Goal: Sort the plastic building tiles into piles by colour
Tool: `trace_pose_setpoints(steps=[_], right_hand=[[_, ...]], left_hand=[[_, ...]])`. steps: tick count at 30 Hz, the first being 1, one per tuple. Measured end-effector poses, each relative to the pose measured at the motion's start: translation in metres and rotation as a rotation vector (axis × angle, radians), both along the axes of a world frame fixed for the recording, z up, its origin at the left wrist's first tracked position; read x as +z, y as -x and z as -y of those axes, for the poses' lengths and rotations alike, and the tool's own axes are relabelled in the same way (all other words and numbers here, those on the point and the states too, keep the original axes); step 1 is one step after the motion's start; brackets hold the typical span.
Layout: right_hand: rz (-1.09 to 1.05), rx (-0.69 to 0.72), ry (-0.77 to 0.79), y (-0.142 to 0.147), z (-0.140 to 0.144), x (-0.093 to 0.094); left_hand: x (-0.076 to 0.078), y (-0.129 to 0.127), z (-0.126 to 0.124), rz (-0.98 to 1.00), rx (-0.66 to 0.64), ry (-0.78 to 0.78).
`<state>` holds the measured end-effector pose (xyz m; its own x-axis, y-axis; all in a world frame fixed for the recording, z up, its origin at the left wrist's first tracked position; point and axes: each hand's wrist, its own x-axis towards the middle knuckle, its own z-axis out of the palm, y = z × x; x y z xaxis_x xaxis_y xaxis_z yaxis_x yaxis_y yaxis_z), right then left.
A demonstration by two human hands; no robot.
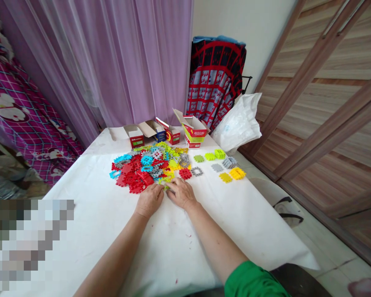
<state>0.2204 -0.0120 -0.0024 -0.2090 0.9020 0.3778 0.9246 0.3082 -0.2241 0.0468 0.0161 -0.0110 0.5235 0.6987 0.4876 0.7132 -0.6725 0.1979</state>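
Observation:
My left hand [151, 200] and my right hand [181, 193] meet at the near edge of a heap of plastic interlocking building tiles [134, 174]. The fingers of both are closed round a small yellow-green tile [166, 187], mostly hidden behind them. The heap mixes red, blue, grey, yellow and green notched square pieces. Just beyond my right hand lie a red tile [185, 173] and a grey open-centred tile [197, 171]. A folded red piece [145, 178] rests close to my left hand.
Sorted by colour at the right are green tiles [219, 154], grey tiles [229, 163] and yellow tiles [238, 173]. Several open small cartons, one a red-and-green box [194, 134], line the back of the white-covered table [111, 231]. A white bag [239, 123] stands at the far right corner.

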Motion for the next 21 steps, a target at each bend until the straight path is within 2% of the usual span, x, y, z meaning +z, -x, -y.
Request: trace_pose_setpoints(steps=[14,21], right_hand=[[-0.097,0.014,-0.113,0.0012,0.0038,-0.0049],[-0.111,-0.006,-0.113,0.0015,0.0038,-0.0053]], left_hand=[[-0.0017,0.0009,-0.0001,-0.014,-0.038,-0.021],[-0.0005,0.0012,0.0002,-0.010,-0.041,-0.019]])
